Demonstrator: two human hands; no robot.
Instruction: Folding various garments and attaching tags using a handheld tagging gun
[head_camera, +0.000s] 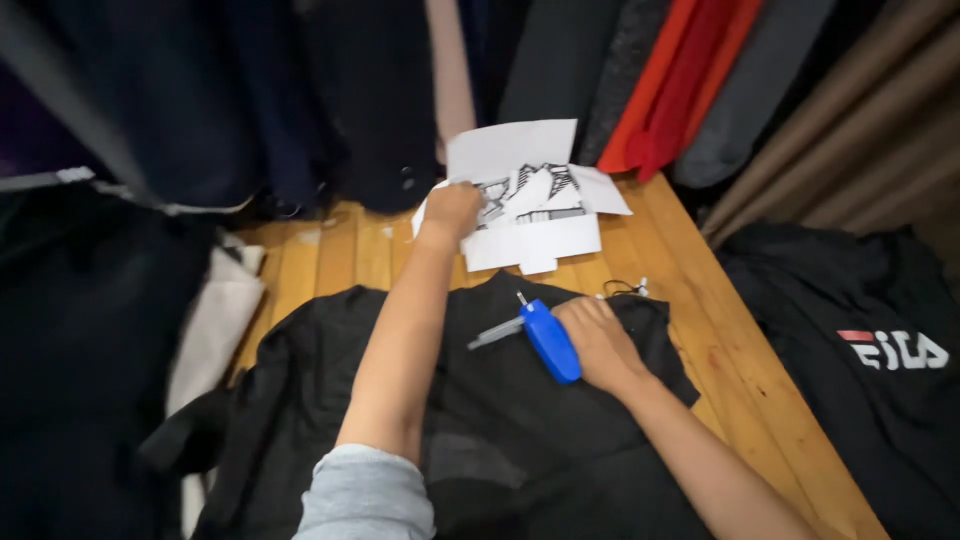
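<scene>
My left hand (452, 211) reaches forward to a pile of white paper sheets (530, 190) with black printed patterns, fingers closed on the pile's left edge. My right hand (598, 343) rests on a black garment (500, 410) spread over the wooden table (700, 300) and grips a blue-handled tagging tool (548, 340) whose grey tip points left. The garment lies under both forearms, and its lower part runs out of view.
Dark coats (330, 100) and red (680, 80) and grey fabrics hang along the table's far edge. Another black garment with a printed logo (860, 350) lies right of the table. A white cloth (215, 320) hangs at the left. A small black cord (625, 288) lies near the papers.
</scene>
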